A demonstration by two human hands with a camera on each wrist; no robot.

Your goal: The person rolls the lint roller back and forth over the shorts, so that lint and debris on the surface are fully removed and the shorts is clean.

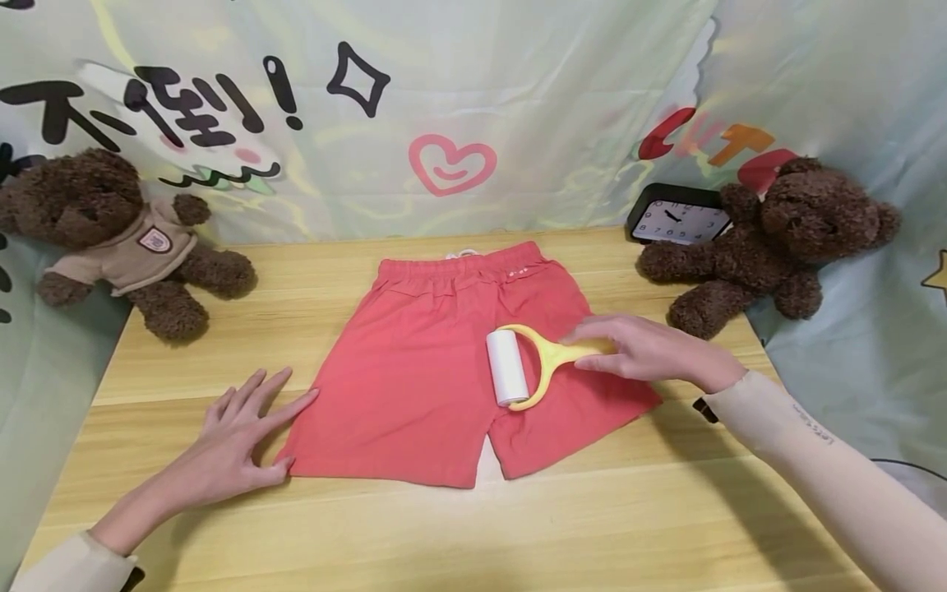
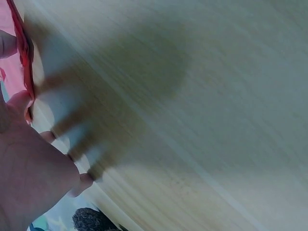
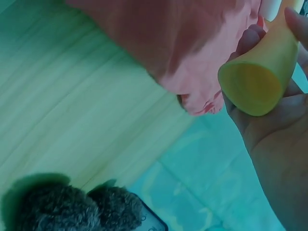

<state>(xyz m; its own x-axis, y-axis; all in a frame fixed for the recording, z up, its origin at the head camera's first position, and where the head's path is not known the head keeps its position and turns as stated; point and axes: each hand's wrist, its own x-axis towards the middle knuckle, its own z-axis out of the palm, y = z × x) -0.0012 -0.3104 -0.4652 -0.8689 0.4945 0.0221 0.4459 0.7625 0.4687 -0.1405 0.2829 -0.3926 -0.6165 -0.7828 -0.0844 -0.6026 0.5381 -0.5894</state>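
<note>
Red shorts (image 1: 414, 370) lie spread flat on the wooden table, waistband toward the back wall. My right hand (image 1: 636, 349) grips the yellow handle of a lint roller (image 1: 507, 367), whose white cylinder is over the middle of the shorts, near the crotch. In the right wrist view the hollow end of the handle (image 3: 260, 86) shows, with fingers and thumb wrapped round it. My left hand (image 1: 229, 444) is spread at the shorts' left leg; its thumb and index fingertips touch the edge near the hem, the other fingers extended over the wood.
A brown teddy bear in a beige sweater (image 1: 140, 238) sits at the back left. Another brown bear (image 1: 769, 238) sits at the back right, leaning by a black-framed clock (image 1: 681, 215). A printed cloth (image 1: 533, 99) hangs behind the wooden table (image 1: 414, 543).
</note>
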